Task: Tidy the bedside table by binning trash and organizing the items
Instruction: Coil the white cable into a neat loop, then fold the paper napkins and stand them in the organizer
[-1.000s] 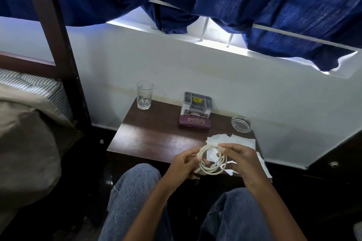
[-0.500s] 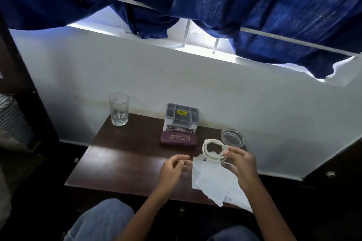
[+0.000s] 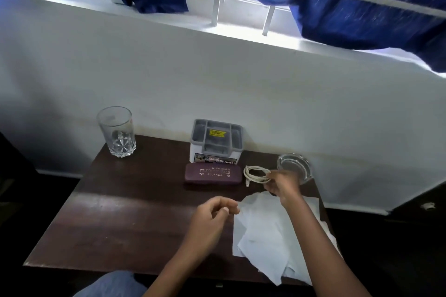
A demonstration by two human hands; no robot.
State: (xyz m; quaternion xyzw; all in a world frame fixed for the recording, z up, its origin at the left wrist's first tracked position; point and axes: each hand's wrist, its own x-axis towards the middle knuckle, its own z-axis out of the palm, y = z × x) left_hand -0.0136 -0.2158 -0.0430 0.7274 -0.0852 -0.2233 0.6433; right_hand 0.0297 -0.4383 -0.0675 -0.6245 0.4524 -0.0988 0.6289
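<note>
While left grip [image 3: 214, 214] hangs loose, right grip [image 3: 282, 184] pinched on coiled cable [image 3: 246, 173]

Blue denim jeans [image 3: 109, 284] (one knee, bottom edge only); forearms [image 3: 321, 243], left hand [image 3: 214, 214], right hand [image 3: 282, 183] bare.

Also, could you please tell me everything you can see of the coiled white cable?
The coiled white cable is a thin, off-white cord wound into a few loose, roughly round loops. A short end with a small plug sticks out at its lower left. It sits low over the dark bedside table, between the maroon case and the glass ashtray, touching neither. The right hand pinches its right side. Whether it already rests on the table cannot be told.
</note>
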